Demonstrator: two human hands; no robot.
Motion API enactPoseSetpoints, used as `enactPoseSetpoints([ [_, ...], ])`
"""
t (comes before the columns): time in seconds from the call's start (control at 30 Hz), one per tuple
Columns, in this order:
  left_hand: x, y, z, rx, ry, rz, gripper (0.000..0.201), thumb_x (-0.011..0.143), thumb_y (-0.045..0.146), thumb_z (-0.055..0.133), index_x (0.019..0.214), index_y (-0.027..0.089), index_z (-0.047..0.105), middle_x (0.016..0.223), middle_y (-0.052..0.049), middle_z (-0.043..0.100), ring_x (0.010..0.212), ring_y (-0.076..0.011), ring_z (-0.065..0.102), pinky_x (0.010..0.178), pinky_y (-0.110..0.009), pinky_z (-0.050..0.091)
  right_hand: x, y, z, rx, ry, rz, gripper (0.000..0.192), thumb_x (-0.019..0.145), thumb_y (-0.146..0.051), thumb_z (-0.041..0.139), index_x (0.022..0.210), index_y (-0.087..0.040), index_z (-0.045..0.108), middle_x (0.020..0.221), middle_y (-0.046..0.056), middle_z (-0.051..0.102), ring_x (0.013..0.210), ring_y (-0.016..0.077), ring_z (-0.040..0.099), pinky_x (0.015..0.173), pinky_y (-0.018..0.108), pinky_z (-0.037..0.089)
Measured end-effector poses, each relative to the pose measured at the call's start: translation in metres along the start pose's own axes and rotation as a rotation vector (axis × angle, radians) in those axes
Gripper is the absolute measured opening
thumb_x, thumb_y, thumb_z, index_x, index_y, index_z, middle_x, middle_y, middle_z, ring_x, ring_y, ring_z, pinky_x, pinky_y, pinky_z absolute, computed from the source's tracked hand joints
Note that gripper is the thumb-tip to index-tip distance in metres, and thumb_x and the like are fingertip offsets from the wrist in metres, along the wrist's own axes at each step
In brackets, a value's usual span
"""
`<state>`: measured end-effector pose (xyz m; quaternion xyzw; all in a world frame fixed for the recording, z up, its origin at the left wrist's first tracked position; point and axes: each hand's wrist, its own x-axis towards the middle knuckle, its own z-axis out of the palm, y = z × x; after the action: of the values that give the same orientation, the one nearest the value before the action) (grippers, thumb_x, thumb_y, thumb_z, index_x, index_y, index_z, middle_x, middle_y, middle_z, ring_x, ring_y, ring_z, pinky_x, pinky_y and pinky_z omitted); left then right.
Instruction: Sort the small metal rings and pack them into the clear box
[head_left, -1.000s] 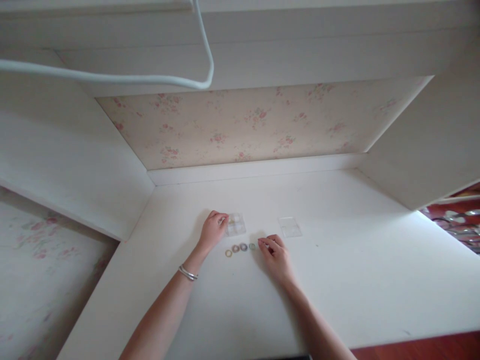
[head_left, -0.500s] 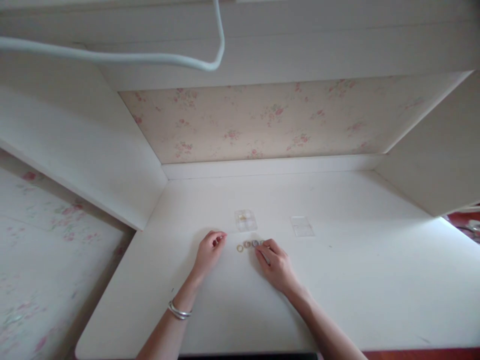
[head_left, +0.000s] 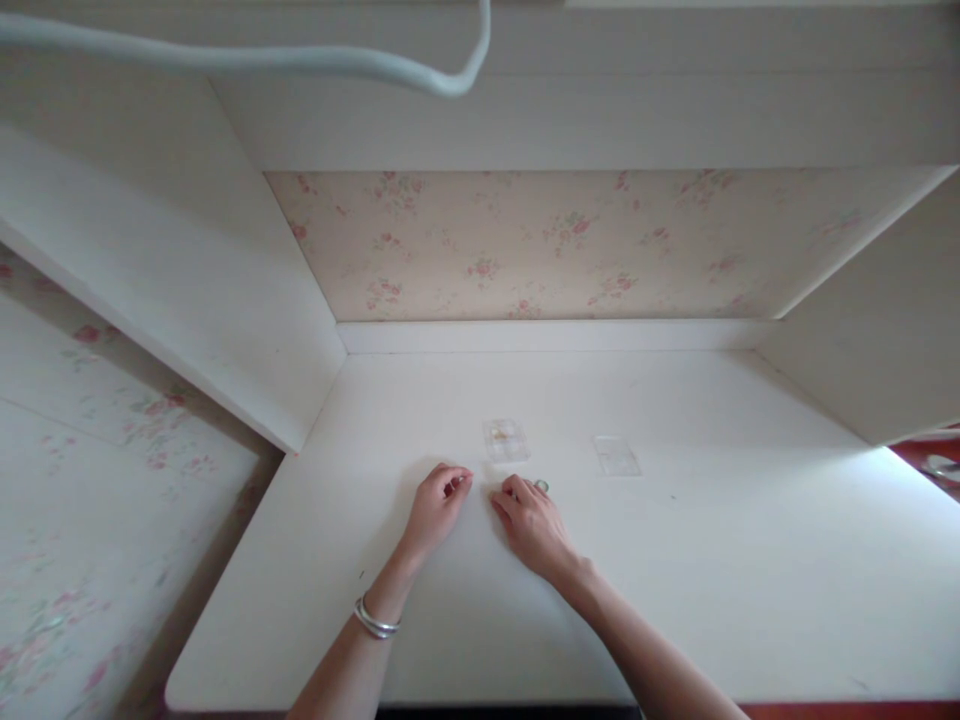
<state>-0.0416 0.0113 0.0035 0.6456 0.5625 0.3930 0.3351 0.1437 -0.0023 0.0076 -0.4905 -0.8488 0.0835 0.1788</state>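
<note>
My left hand [head_left: 441, 503] rests on the white desk with thumb and forefinger pinched together; whatever they hold is too small to name. Just to its right lies my right hand [head_left: 531, 522], palm down, fingers curled and close to the desk. Under or behind these fingers the row of small rings is hidden, so what they grip cannot be made out. One small greenish ring [head_left: 541, 486] shows beyond the right knuckles. Behind both hands sits a clear compartment box [head_left: 507, 441] with a little gold-coloured item inside.
A clear square lid-like plate [head_left: 618, 456] lies on the desk [head_left: 750, 570] to the right of the box. White side panels and a floral-papered back wall [head_left: 555, 245] enclose the desk. A white cable [head_left: 300, 60] hangs across the upper left.
My right hand has moved left over the row of rings, covering most of them. The left hand keeps its pinch in nearly the same place. The whole view has shifted slightly.
</note>
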Motion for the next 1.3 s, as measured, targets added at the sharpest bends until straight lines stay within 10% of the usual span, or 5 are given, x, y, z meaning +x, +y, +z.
enactPoseSetpoints([
  [0.53, -0.018, 0.018, 0.01, 0.404, -0.225, 0.207, 0.02, 0.086, 0.027, 0.053, 0.103, 0.026, 0.063, 0.097, -0.003, 0.06, 0.089, -0.0159, 0.057, 0.08, -0.031, 0.041, 0.046, 0.038, -0.019, 0.156, 0.219, 0.159, 0.025, 0.093, -0.028, 0.042, 0.091, -0.022, 0.066, 0.094, 0.005, 0.054, 0.078, 0.0144, 0.056, 0.072, 0.026, 0.044],
  [0.83, -0.018, 0.02, 0.011, 0.452, -0.239, 0.189, 0.013, 0.086, 0.025, 0.054, 0.09, 0.025, 0.066, 0.092, -0.001, 0.062, 0.087, -0.0149, 0.057, 0.08, -0.032, 0.036, 0.083, 0.053, -0.004, 0.073, 0.135, 0.223, 0.025, 0.091, -0.029, 0.044, 0.09, -0.025, 0.068, 0.096, 0.003, 0.056, 0.074, 0.0127, 0.055, 0.067, 0.025, 0.042],
  [1.3, -0.016, 0.008, 0.015, 0.362, -0.197, 0.179, 0.021, 0.091, 0.03, 0.045, 0.084, 0.02, 0.062, 0.087, -0.004, 0.062, 0.08, -0.0168, 0.057, 0.073, -0.032, 0.039, 0.0, 0.068, -0.016, 0.331, 0.414, 0.384, 0.035, 0.088, -0.046, 0.045, 0.088, -0.021, 0.069, 0.085, 0.005, 0.056, 0.07, 0.0144, 0.053, 0.063, 0.027, 0.043],
])
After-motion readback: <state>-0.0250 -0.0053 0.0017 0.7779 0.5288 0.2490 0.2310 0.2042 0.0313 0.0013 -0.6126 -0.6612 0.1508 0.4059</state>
